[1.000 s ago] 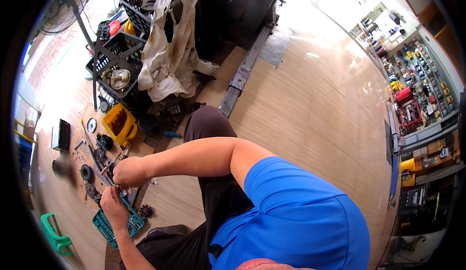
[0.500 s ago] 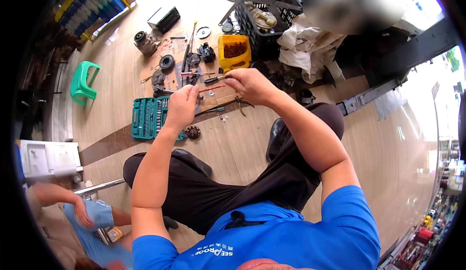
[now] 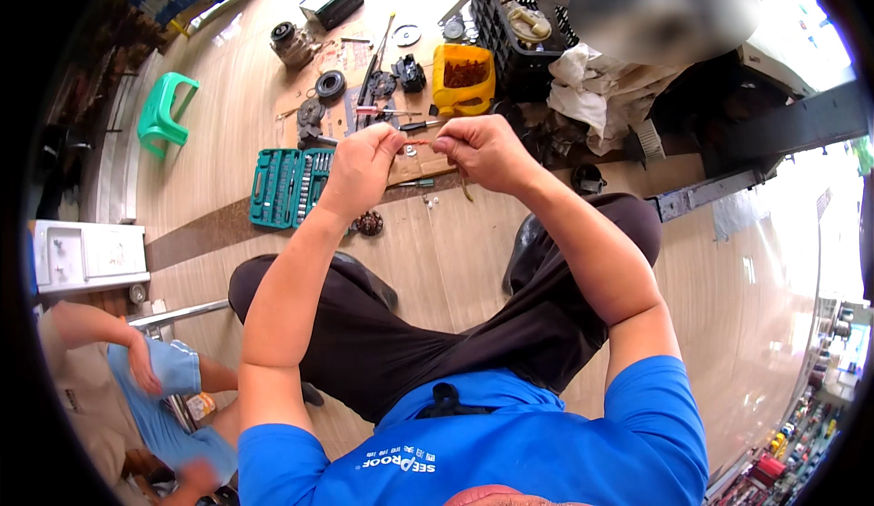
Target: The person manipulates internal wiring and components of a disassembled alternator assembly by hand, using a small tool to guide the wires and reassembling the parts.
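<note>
A thin red twisted strand (image 3: 417, 143), like cord or wire, stretches between my two hands above the cardboard. My left hand (image 3: 360, 167) is closed in a pinch on its left end. My right hand (image 3: 487, 153) pinches the other end between thumb and fingers. Beyond the hands lie a screwdriver (image 3: 420, 126) with a dark handle and a red-handled tool (image 3: 375, 110). A green socket set case (image 3: 276, 189) lies unfolded left of my left wrist, and a small round dark part (image 3: 369, 223) sits beside that forearm.
Loose machine parts, among them a black pulley (image 3: 330, 85), lie on the cardboard. A cut yellow jug (image 3: 464, 80) and a black crate (image 3: 519, 74) stand beyond. A green stool (image 3: 167, 113) is at left. Another person (image 3: 137, 388) sits at lower left.
My hands have come closer together, so less of the red strand shows between them. The whole view has shifted a little, with floor items now farther up and right.
</note>
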`<state>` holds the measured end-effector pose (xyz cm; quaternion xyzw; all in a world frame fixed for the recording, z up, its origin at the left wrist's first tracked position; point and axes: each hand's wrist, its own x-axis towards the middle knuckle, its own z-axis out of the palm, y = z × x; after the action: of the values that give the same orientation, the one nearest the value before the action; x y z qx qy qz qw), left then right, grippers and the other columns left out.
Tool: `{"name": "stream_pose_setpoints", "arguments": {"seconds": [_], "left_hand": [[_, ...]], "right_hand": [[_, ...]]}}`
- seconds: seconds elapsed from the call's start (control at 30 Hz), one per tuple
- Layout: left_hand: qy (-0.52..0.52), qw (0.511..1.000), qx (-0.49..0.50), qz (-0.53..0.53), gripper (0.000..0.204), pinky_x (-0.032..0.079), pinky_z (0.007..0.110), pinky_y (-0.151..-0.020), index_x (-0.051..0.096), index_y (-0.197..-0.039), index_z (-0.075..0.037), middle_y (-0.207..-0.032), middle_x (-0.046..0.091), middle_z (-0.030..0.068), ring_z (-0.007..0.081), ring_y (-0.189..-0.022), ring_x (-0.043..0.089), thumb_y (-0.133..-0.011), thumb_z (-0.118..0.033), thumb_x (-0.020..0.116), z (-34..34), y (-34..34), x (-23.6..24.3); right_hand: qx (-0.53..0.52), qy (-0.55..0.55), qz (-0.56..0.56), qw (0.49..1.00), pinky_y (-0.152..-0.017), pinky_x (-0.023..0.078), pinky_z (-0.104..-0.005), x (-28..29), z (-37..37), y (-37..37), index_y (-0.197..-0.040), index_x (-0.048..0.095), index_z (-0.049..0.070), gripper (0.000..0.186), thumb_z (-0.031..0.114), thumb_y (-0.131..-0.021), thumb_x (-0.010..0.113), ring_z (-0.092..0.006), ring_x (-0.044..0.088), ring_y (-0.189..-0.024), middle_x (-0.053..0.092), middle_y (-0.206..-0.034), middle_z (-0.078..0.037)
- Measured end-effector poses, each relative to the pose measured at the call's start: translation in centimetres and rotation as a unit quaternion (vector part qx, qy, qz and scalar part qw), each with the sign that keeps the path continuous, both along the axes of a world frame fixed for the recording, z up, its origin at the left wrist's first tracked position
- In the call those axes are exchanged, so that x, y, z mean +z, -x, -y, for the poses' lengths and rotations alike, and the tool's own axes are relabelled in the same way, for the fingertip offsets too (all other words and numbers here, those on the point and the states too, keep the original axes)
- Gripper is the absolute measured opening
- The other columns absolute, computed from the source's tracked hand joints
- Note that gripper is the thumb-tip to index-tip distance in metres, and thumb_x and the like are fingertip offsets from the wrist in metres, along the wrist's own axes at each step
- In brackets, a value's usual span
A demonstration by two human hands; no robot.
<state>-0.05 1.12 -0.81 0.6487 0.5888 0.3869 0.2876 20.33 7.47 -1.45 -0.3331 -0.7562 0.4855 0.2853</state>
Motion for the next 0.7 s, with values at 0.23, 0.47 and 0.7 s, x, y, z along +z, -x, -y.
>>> {"name": "stream_pose_setpoints", "arguments": {"seconds": [0.23, 0.47, 0.7], "left_hand": [[-0.050, 0.996, -0.003, -0.071, 0.027, 0.044, 0.032, -0.058, 0.062, -0.084, 0.002, -0.065, 0.060, 0.0111, 0.0181, -0.058, 0.056, -0.096, -0.021, 0.056, -0.3, 0.6, 0.0], [-0.043, 0.999, -0.022, 0.007, 0.026, 0.039, 0.025, -0.052, 0.061, -0.086, 0.002, -0.061, 0.053, 0.0006, 0.0073, -0.056, 0.046, -0.099, -0.019, 0.054, -0.3, 1.1, 0.1], [0.093, 0.995, -0.034, 0.017, 0.031, 0.041, 0.025, -0.053, 0.058, -0.081, 0.002, -0.061, 0.053, 0.0010, 0.0071, -0.056, 0.049, -0.100, -0.021, 0.051, -0.8, 1.6, -1.3]], "right_hand": [[0.045, 0.152, 0.020, 0.987, -0.048, 0.045, -0.0242, 0.1, -0.7, -0.3, -0.087, 0.066, -0.001, 0.022, 0.019, -0.095, 0.060, -0.0061, 0.053, -0.052, 0.057, -0.062, 0.000], [0.022, 0.112, 0.002, 0.993, -0.047, 0.045, -0.0234, 0.2, -0.6, -0.5, -0.085, 0.066, -0.002, 0.020, 0.015, -0.094, 0.061, -0.0051, 0.051, -0.051, 0.056, -0.058, 0.000], [-0.018, 0.047, 0.056, 0.997, -0.047, 0.042, -0.0254, -1.5, -0.7, 0.2, -0.089, 0.068, 0.000, 0.018, 0.017, -0.093, 0.064, -0.0067, 0.050, -0.049, 0.057, -0.057, -0.002]]}}
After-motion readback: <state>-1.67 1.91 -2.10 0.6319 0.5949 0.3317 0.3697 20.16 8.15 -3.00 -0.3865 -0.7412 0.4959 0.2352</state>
